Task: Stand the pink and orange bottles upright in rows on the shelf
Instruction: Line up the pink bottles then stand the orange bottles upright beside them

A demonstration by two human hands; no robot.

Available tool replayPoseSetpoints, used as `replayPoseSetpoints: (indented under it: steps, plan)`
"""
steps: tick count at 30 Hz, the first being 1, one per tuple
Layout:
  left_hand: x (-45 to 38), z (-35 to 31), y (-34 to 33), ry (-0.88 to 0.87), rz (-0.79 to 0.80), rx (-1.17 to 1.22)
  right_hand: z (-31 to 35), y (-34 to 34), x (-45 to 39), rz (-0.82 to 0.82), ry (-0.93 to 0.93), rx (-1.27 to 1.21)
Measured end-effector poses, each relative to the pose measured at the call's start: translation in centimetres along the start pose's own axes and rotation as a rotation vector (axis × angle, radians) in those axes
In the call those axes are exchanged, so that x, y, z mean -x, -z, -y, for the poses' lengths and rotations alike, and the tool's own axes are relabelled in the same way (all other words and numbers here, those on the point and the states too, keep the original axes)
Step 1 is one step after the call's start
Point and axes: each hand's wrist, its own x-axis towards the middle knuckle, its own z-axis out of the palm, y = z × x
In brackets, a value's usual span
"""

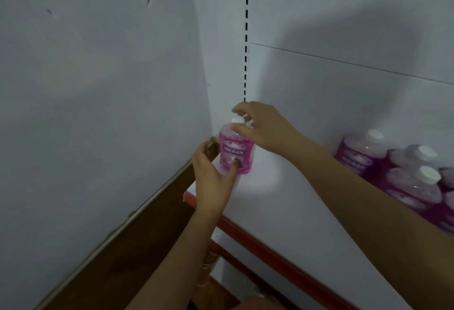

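Observation:
A pink bottle (235, 152) with a white cap stands upright in the far left corner of the white shelf (282, 201). My left hand (212, 177) holds its lower body, thumb on the label. My right hand (260, 127) pinches the white cap from above. Several more pink bottles (403, 177) with white caps stand grouped at the shelf's right side. No orange bottle is in view.
The shelf has a red front edge (270, 248) and a white back panel with a slotted upright (246, 39). A white wall (98, 88) closes the left side, with dark floor (137, 248) below it. A lower shelf edge shows underneath.

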Motion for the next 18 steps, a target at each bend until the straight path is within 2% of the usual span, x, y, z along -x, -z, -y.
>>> replayPoseSetpoints:
  steps: [3,7,11,18]
  plan:
    - [-0.9,2.5,-1.1,0.07,0.216,-0.042,-0.3,-1.2,-0.2,0.001,0.008,0.056]
    - [-1.4,3.4,-2.4,-0.028,0.237,-0.156,-0.6,-0.8,0.7,-0.025,0.014,0.082]
    - [-1.0,2.2,-3.6,-0.057,0.235,-0.109,-1.5,0.4,3.1,-0.05,0.017,0.057]
    - [0.8,-0.8,-7.1,-0.128,0.504,-0.015,-4.6,4.7,8.3,-0.077,-0.087,0.095]
